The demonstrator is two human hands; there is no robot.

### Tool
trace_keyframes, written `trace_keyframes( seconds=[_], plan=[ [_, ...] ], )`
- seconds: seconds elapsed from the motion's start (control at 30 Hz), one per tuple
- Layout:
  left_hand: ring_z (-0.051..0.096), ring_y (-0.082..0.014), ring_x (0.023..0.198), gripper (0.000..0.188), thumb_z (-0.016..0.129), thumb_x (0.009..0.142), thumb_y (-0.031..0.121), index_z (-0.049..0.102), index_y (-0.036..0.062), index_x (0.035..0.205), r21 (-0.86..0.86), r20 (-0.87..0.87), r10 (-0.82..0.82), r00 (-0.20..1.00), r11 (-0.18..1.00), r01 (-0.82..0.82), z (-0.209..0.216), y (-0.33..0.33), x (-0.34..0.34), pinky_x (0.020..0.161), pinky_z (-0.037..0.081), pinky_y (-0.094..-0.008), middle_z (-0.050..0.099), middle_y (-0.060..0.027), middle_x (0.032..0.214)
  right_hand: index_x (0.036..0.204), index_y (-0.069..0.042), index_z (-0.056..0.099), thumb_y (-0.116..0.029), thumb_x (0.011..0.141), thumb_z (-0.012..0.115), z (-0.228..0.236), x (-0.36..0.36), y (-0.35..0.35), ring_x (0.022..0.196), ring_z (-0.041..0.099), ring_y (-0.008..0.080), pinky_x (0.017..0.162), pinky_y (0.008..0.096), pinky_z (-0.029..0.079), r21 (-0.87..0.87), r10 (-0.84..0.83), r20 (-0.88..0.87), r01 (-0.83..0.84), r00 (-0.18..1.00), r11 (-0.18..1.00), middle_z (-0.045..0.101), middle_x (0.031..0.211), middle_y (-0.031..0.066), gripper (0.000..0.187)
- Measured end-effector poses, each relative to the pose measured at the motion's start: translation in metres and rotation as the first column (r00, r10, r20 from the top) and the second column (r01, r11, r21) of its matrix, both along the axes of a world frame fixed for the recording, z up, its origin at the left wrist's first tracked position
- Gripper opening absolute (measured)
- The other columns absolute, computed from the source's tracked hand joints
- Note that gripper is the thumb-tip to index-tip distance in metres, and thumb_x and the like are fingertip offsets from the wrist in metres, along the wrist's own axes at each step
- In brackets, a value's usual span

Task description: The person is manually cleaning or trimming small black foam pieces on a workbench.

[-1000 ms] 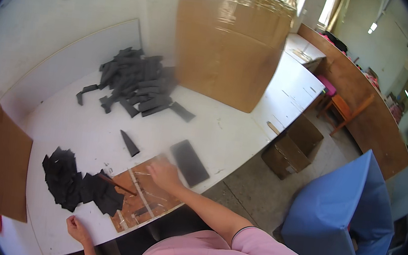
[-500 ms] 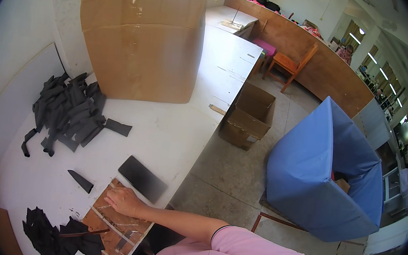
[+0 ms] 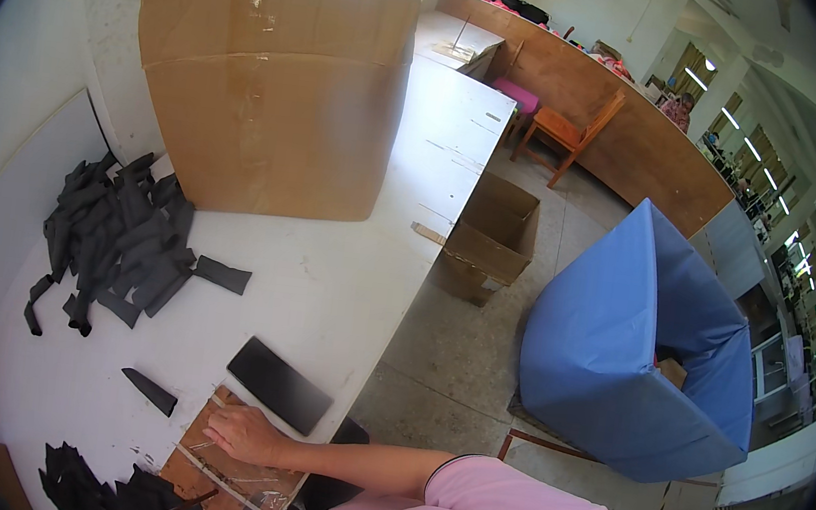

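My right hand point(image 3: 244, 435) lies over the taped brown board point(image 3: 231, 482) near the table's front edge, its fingers curled down. Whatever the fingertips hold, if anything, is hidden. A dark rectangular slab like a phone point(image 3: 279, 384) lies flat just beyond the hand. Left of the hand sits a single black fabric piece point(image 3: 149, 391), narrowing to a point. Nearer, a heap of black fabric pieces point(image 3: 75, 487) lies partly beyond the lower edge, with a thin brown stick point(image 3: 183, 507) across it. My left hand does not show.
More black fabric strips point(image 3: 123, 238) are piled by the wall on the white table point(image 3: 315, 275). A tall cardboard carton point(image 3: 275, 99) stands behind them. Right of the table are an open cardboard box point(image 3: 491, 234), a blue fabric-covered bin point(image 3: 591, 326) and a wooden chair point(image 3: 568, 130).
The whole view has shifted slightly, so the table's things sit a little lower and farther left. My right hand stays over the board, its fingers still curled.
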State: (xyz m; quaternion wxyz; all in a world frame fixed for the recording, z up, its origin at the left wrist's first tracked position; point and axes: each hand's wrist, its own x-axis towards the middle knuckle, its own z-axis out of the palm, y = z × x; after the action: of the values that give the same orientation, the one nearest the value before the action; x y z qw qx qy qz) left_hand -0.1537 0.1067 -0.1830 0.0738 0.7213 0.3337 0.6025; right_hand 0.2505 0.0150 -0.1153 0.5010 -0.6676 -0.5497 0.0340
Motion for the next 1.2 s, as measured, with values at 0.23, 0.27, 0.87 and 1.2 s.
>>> trace_keyframes(
  seconds=[0.23, 0.27, 0.87, 1.2],
  plan=[
    [0.049, -0.0315, 0.059, 0.03, 0.049, 0.084, 0.023, 0.054, -0.0057, 0.076, -0.262, -0.417, 0.426, 0.803, 0.79, -0.555, 0.023, -0.036, 0.022, 0.058, 0.042, -0.0395, 0.054, -0.0195, 0.068, 0.065, -0.005, 0.042, -0.015, 0.078, 0.056, -0.006, 0.008, -0.001, 0.058, 0.05, 0.0275, 0.051, 0.0377, 0.04, -0.033, -0.01, 0.018, 0.011, 1.0, 0.999, 0.046, 0.061, 0.01, 0.021],
    [0.049, -0.0315, 0.059, 0.03, 0.049, 0.084, 0.023, 0.054, -0.0057, 0.076, -0.264, -0.415, 0.426, 0.804, 0.789, -0.555, 0.026, -0.035, 0.025, 0.058, 0.042, -0.0395, 0.054, -0.0195, 0.068, 0.065, -0.005, 0.042, -0.015, 0.078, 0.056, -0.006, 0.009, 0.0, 0.058, 0.05, 0.0275, 0.051, 0.0377, 0.04, -0.033, -0.009, 0.02, 0.01, 1.0, 0.999, 0.046, 0.061, 0.01, 0.021],
    [0.053, -0.0297, 0.069, 0.024, 0.049, 0.082, 0.021, 0.055, -0.0031, 0.084, -0.425, -0.392, 0.447, 0.804, 0.687, -0.589, -0.007, -0.049, -0.006, 0.066, 0.043, -0.0389, 0.056, -0.0173, 0.076, 0.064, -0.007, 0.052, -0.015, 0.074, 0.059, 0.008, 0.001, -0.011, 0.058, 0.051, 0.0262, 0.051, 0.0354, 0.042, -0.136, 0.063, 0.013, -0.06, 0.998, 0.989, 0.051, 0.063, 0.0082, 0.015],
    [0.047, -0.0079, 0.064, 0.01, 0.048, 0.083, 0.003, 0.053, -0.0019, 0.089, -0.57, -0.214, 0.415, 0.884, 0.682, -0.458, 0.047, -0.043, 0.046, 0.06, 0.041, -0.0214, 0.054, -0.0036, 0.073, 0.066, -0.004, 0.054, -0.009, 0.074, 0.06, 0.014, 0.009, 0.0, 0.056, 0.051, 0.0276, 0.05, 0.0364, 0.04, -0.154, 0.059, 0.025, -0.055, 0.998, 0.987, 0.051, 0.062, 0.0108, 0.011]
  ],
)
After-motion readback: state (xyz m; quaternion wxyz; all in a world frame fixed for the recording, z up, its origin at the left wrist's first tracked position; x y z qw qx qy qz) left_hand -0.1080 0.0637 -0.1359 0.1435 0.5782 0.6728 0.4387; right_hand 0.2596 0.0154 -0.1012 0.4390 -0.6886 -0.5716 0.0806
